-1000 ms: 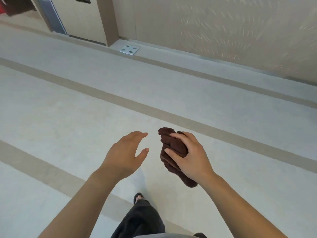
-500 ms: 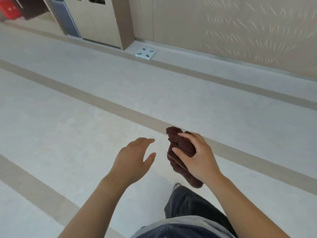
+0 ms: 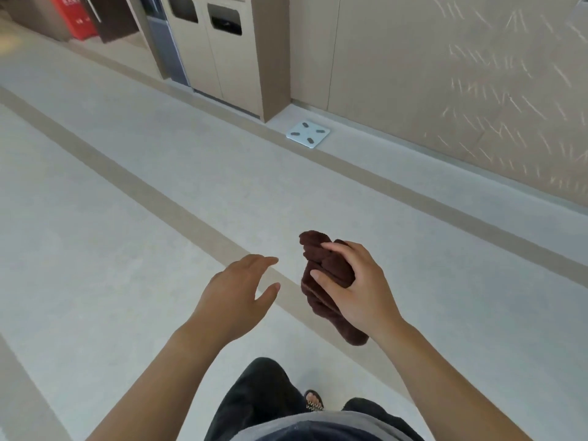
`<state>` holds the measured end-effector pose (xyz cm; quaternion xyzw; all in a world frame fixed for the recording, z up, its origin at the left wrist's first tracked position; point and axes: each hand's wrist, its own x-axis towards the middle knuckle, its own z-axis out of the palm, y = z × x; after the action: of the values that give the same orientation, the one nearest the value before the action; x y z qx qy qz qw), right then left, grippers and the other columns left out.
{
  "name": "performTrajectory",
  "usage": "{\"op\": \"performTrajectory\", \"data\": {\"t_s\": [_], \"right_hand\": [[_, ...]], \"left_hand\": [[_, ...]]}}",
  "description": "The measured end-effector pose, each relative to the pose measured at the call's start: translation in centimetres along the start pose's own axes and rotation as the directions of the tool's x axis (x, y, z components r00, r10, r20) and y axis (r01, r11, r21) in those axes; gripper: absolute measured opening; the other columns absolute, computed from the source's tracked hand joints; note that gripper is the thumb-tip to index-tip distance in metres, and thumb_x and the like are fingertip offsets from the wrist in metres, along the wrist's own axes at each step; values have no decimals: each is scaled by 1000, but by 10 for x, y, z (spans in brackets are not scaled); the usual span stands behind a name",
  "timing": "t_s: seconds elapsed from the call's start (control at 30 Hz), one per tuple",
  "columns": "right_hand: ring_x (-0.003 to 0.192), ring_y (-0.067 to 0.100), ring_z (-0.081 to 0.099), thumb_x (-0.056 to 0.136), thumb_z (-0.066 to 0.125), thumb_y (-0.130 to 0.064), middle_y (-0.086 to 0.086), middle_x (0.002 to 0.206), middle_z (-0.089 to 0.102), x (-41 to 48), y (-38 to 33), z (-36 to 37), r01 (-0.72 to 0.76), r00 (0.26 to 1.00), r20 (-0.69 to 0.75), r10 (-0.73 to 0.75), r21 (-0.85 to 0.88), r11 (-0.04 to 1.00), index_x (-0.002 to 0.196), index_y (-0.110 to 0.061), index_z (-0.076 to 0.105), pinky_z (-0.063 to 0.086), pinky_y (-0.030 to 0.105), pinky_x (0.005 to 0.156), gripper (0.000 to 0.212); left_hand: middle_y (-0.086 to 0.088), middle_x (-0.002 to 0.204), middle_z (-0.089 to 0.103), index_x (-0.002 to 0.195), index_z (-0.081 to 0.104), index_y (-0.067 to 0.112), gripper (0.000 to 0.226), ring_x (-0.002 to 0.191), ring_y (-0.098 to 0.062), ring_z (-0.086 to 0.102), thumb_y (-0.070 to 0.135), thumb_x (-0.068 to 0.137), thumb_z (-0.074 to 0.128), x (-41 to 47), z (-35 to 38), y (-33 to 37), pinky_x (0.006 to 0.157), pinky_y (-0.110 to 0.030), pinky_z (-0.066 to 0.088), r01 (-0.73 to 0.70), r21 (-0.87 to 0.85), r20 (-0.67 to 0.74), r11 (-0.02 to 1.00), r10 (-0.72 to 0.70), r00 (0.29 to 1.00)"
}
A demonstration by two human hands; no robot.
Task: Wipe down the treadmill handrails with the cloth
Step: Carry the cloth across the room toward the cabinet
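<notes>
A bunched dark brown cloth (image 3: 321, 265) is gripped in my right hand (image 3: 359, 288), held out in front of me at waist height; its lower end hangs below my palm. My left hand (image 3: 235, 294) floats a little to the left of the cloth, fingers spread, holding nothing and not touching it. No treadmill or handrail appears in this view.
Pale floor with tan stripes (image 3: 178, 205) runs diagonally ahead. A white bathroom scale (image 3: 308, 134) lies on the floor by the beige wall. Beige bin cabinet (image 3: 222, 49) stands at the back, a red box (image 3: 76, 17) far left. My dark trousers and sandalled foot (image 3: 313, 401) show below.
The view has swung so the cabinet and scale sit nearer the middle. My legs have stepped forward. Both hands keep the same pose, the cloth still in the right one.
</notes>
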<state>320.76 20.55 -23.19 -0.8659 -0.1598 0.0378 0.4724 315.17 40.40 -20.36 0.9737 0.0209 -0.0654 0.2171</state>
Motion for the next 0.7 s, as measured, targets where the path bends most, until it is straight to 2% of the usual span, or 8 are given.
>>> {"op": "performTrajectory", "data": {"t_s": [0.23, 0.47, 0.57, 0.7], "right_hand": [[111, 2, 51, 79, 70, -37, -14, 119, 52, 195, 5, 42, 86, 990, 107, -86, 10, 996, 116, -35, 58, 37, 17, 96, 39], [111, 1, 51, 78, 70, -39, -14, 118, 53, 399, -15, 88, 117, 985, 126, -119, 17, 993, 116, -35, 58, 40, 21, 97, 40], [112, 1, 50, 79, 69, -41, -15, 119, 53, 479, -17, 98, 112, 986, 127, -111, 4, 994, 117, -35, 57, 41, 24, 98, 40], [112, 3, 51, 79, 67, -43, -14, 121, 52, 573, -3, 104, 75, 992, 103, -74, -11, 997, 118, -35, 56, 42, 28, 100, 41]], "left_hand": [[13, 139, 44, 135, 39, 32, 44, 101, -15, 57, 41, 92, 43, 159, -39, -72, 88, -29, 43, 79, -32, -33, 996, -80, 996], [12, 138, 45, 134, 40, 31, 43, 96, -17, 58, 40, 92, 43, 332, -115, -157, 88, -30, 43, 126, -53, -67, 991, -129, 989], [12, 137, 46, 134, 39, 31, 43, 95, -16, 58, 39, 92, 43, 408, -145, -179, 87, -29, 42, 106, -61, -87, 993, -111, 990], [12, 138, 45, 134, 38, 32, 43, 97, -17, 58, 40, 92, 43, 506, -167, -200, 89, -29, 42, 62, -60, -38, 996, -64, 997]]}}
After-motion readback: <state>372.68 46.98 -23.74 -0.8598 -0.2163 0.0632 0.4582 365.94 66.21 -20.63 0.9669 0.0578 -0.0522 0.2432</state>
